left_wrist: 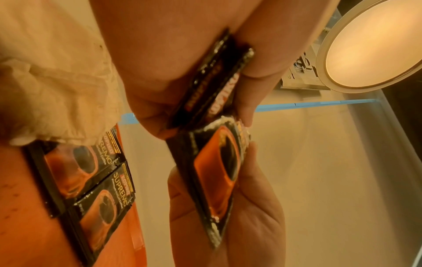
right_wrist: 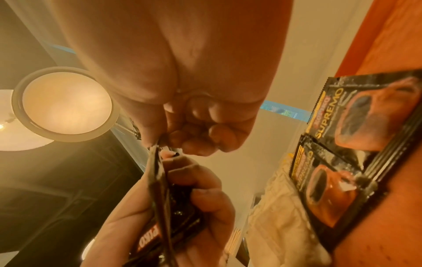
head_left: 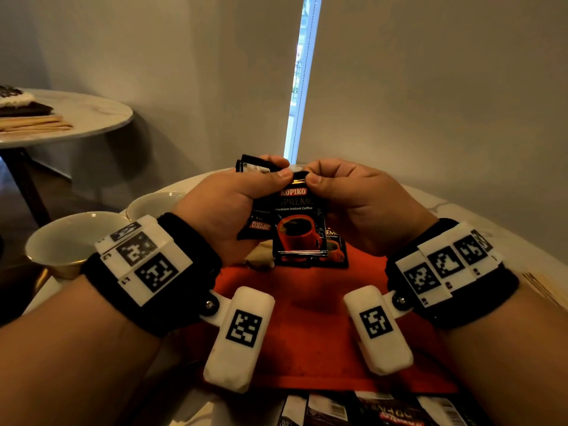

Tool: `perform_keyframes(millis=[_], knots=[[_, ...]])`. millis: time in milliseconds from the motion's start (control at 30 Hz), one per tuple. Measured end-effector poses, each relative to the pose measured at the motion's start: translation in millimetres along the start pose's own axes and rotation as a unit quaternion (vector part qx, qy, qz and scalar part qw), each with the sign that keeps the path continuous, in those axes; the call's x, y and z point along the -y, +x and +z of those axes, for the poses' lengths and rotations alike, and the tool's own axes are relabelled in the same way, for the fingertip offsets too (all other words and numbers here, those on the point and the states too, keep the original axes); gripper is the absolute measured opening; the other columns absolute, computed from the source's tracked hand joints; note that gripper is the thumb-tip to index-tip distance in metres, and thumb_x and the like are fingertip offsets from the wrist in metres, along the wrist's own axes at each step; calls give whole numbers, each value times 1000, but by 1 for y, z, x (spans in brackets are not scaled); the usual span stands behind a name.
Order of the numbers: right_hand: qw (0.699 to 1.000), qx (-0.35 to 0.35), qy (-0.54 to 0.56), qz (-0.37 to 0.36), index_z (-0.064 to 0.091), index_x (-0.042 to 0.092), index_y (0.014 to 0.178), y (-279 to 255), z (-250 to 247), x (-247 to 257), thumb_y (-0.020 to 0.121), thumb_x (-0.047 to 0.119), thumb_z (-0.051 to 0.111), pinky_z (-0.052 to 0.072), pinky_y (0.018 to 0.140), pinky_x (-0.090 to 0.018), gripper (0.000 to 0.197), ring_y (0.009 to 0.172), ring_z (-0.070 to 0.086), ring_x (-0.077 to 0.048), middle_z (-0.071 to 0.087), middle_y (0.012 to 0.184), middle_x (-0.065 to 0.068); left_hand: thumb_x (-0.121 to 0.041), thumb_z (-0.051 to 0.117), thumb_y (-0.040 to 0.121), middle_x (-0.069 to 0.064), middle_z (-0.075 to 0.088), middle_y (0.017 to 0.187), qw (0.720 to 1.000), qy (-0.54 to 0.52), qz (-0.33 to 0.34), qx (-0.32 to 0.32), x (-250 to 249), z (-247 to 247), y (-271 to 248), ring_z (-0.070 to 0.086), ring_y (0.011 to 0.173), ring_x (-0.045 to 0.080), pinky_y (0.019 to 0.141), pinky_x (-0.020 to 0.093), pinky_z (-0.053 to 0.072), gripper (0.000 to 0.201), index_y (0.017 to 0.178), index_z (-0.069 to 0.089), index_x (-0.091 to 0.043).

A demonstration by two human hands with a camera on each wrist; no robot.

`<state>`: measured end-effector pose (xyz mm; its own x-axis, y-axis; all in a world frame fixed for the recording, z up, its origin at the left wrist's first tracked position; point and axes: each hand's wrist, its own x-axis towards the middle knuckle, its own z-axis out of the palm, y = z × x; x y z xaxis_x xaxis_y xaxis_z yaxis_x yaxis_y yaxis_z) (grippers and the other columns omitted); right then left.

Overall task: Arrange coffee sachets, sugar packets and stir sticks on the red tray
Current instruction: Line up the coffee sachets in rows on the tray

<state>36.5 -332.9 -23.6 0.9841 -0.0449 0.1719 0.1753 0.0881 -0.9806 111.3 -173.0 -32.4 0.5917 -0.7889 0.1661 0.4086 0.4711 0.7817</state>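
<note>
Both hands are raised over the red tray (head_left: 307, 321). My left hand (head_left: 230, 201) grips a small stack of black Kopiko coffee sachets (head_left: 256, 166), its thumb lying on the front sachet's top edge. My right hand (head_left: 353, 195) pinches that front sachet (head_left: 299, 229) at the top edge between thumb and forefinger; it hangs upright, also seen as a front sachet (left_wrist: 217, 171) in the left wrist view. Two more sachets (left_wrist: 91, 171) lie side by side on the tray's far part, below the hands.
Two white cups (head_left: 70, 241) stand left of the tray. A crumpled white napkin (head_left: 261, 256) lies at the tray's far left corner. More sachets (head_left: 368, 410) lie at the near edge of the marble table (head_left: 461, 210). A second round table (head_left: 86, 115) stands back left.
</note>
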Motion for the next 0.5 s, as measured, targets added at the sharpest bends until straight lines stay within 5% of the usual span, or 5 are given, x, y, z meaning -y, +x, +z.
perform_keyframes(millis=[167,333,500], knots=[[993,-42,-107,-29,65,14,91,2,-5,0,79,13,69,41,48,-24,12,56,56,-13,67,79,-6,-12,62,79,10,69,82,999,23,-29,-34,1,-7,2,69,73,27,77,41,55,17,93,54,-19],[988,-55,-129,-69,56,16,86,2,-7,1,75,1,69,39,43,-26,22,59,55,-20,60,81,-15,-27,64,86,17,70,105,992,72,-78,-62,-2,-11,3,68,96,34,95,54,52,33,116,62,-12],[968,-216,-125,0,54,15,85,7,-21,-4,88,-8,61,35,40,-21,25,44,49,-14,57,71,-7,-34,58,92,0,59,80,982,27,-64,-176,-15,-10,2,55,69,15,70,32,43,13,95,58,-22]])
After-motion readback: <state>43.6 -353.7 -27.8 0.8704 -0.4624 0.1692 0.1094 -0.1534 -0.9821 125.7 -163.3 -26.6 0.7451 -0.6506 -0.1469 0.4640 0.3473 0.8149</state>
